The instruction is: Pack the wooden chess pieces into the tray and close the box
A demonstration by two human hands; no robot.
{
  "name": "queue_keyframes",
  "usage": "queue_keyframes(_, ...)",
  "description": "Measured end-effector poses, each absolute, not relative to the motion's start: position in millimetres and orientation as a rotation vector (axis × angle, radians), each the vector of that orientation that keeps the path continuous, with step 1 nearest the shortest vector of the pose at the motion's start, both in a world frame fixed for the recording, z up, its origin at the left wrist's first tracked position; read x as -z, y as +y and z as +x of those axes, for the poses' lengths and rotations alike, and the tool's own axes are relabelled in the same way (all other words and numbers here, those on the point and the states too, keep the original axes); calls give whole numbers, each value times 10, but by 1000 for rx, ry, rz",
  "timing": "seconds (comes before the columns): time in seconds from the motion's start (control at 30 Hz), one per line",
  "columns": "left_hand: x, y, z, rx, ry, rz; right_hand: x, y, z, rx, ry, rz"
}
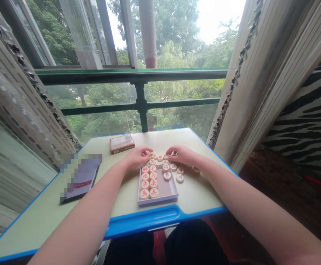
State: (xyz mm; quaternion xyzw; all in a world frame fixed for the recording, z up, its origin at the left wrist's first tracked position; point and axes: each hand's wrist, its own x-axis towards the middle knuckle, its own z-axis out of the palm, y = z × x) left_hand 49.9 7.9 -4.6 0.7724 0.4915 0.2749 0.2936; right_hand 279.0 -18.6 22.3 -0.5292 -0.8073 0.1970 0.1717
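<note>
A shallow white box tray (159, 201) sits on the table in front of me. Red-lettered Chinese chess pieces (153, 183) fill two columns along its left side. Dark-lettered pieces (167, 176) lie in its right part, with bare tray floor below them. Beyond the tray's far edge, more pieces (160, 158) form a curved row between my hands. My left hand (138, 156) has its fingers curled round a piece at the row's left end. At the right end, the fingers of my right hand (181, 154) bend round another piece. Both fingertips are partly hidden.
Loose dark-lettered pieces (180, 178) lie right of the tray, one near my right forearm. A small brown-edged box (122, 143) is at the back left. A dark flat tablet-like object (86, 176), partly blurred out, lies left. The table (204, 191) has a blue edge.
</note>
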Motion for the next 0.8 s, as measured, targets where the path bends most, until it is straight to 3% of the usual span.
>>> queue_keyframes(0.8, -6, 31, 524, -736, 1298, 2032, -259, -216, 2793, -430, -2369, -1531)
